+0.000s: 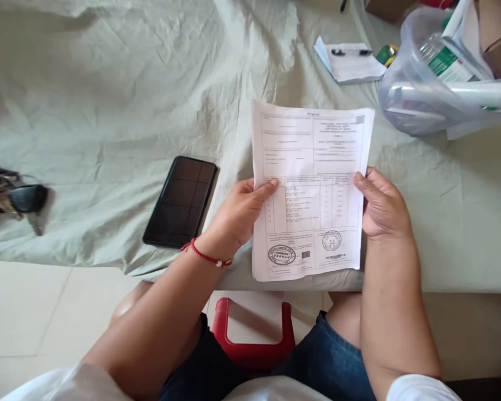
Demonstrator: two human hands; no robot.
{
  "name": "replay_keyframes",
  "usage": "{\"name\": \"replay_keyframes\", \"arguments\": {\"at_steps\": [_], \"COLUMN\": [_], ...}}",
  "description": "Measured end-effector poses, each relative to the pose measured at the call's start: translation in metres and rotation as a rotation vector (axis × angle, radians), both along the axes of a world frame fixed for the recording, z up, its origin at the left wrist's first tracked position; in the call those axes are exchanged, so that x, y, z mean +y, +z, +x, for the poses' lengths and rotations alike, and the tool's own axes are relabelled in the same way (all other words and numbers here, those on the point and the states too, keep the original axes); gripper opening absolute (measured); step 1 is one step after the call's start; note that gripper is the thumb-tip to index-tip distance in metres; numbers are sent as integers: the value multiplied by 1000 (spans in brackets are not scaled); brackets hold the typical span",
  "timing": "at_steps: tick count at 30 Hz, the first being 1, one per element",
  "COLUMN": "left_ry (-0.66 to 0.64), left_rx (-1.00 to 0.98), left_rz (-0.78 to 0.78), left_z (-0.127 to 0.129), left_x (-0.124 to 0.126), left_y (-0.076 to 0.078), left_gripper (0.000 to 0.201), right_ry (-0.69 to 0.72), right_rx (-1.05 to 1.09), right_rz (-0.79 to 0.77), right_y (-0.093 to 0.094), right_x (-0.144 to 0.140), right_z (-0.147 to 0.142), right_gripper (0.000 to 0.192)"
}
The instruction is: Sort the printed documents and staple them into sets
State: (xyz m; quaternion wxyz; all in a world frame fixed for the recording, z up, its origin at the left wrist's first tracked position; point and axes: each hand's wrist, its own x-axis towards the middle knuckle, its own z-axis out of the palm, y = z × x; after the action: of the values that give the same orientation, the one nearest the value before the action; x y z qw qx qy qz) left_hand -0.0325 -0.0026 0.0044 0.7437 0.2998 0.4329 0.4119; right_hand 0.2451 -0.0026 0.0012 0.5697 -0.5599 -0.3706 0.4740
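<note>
Both my hands hold up a white printed form (300, 200), its sheets stacked together, with a table of text and two round stamps near the bottom. My left hand (244, 211) grips the left edge, thumb on the front and fingers behind the paper. On the opposite edge, my right hand (382, 203) pinches the sheets the same way. A red braided bracelet (204, 255) circles my left wrist. Just left of that hand a black smartphone (181, 201) lies face up, its screen dark.
A pale green cloth (108, 111) covers the table. Keys (16, 195) lie at far left. A notepad (353, 62) with a pen (350, 52) sits near a clear plastic bin (413, 106) holding bottles and papers. Below the table edge stands a red stool (254, 351).
</note>
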Motion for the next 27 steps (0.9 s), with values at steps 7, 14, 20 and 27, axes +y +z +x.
{"name": "replay_keyframes", "arguments": {"at_steps": [7,14,20,27], "left_ry": [9,57,104,95], "left_rx": [-26,-59,15,25], "left_rz": [-62,-111,-120,-69], "left_z": [-8,-5,-3,1], "left_x": [1,6,9,9], "left_y": [4,8,12,9], "left_gripper": [38,29,20,13], "right_ry": [82,26,43,29], "right_rx": [-75,-116,-109,-142], "right_rz": [-79,-18,19,-4], "right_y": [-8,-11,-12,-10], "right_x": [6,9,7,-1], "right_z": [1,0,2,3], "right_gripper": [61,64,61,59]}}
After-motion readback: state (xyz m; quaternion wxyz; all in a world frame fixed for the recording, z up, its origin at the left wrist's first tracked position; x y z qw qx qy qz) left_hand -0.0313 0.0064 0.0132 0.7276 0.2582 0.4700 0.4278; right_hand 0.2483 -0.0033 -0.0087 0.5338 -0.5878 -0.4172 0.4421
